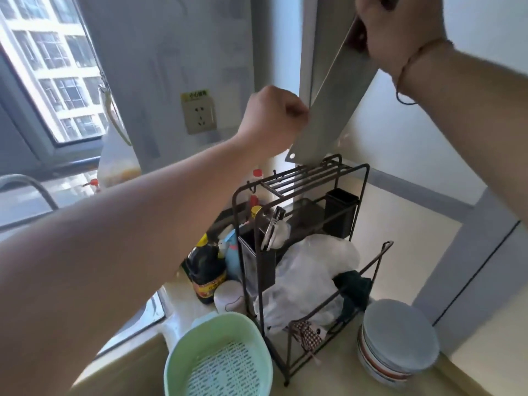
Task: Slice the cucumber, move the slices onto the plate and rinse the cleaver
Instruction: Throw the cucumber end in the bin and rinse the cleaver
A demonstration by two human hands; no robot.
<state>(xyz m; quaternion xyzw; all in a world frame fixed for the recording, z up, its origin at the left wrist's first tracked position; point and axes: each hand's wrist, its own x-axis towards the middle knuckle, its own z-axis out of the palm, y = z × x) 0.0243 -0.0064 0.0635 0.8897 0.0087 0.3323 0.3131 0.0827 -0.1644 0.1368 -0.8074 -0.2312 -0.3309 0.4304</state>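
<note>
My right hand (400, 32) grips the handle of the steel cleaver (328, 110) near the top of the head view. The broad blade hangs slanted downward, and its tip with the hole sits at the top slots of the black wire knife rack (300, 178). My left hand (274, 118) is a curled fist right beside the blade's left edge, with nothing visible in it. A stack of plates (400, 338) stands on the counter at the lower right. No cucumber is in view.
A green colander (217, 352) sits at the bottom centre. Dark sauce bottles (205, 270) and a white cup stand left of the rack, and a crumpled plastic bag (308, 278) lies inside it. A wall socket (200, 112) and a window are behind.
</note>
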